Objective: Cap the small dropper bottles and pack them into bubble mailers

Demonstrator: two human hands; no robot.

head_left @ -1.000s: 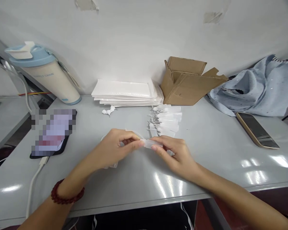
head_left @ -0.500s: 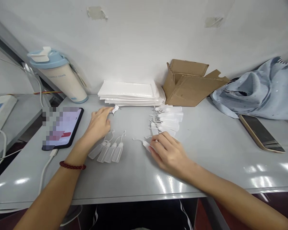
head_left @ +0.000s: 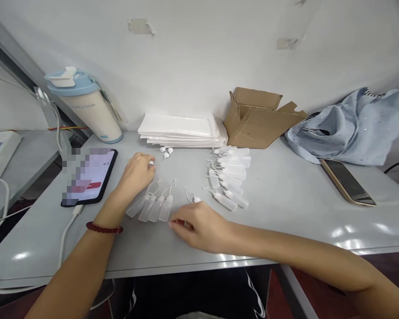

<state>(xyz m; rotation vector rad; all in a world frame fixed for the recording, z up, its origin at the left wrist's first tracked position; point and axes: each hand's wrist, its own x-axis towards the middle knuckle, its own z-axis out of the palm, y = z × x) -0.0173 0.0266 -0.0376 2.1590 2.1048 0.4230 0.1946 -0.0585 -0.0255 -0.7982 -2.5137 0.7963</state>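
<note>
My left hand (head_left: 136, 173) is curled, pinching a small white cap (head_left: 150, 164) at its fingertips above a row of several small clear squeeze bottles (head_left: 152, 207) lying on the grey table (head_left: 286, 195). My right hand (head_left: 201, 225) lies low on the table just right of that row, fingers closed over another small bottle whose white tip (head_left: 196, 200) sticks out behind the hand. Loose white caps (head_left: 166, 153) lie near the bag stack. A pile of more small bottles (head_left: 229, 175) lies to the right.
A stack of white plastic bags (head_left: 181, 130) and an open cardboard box (head_left: 257, 118) stand at the back. A tumbler (head_left: 86, 106) and a charging phone (head_left: 88, 176) are on the left. Blue cloth (head_left: 349, 126) and another phone (head_left: 347, 181) lie on the right.
My left hand drew back from the loose caps with one cap pinched. My right hand carried a bottle left, toward the row of bottles.
</note>
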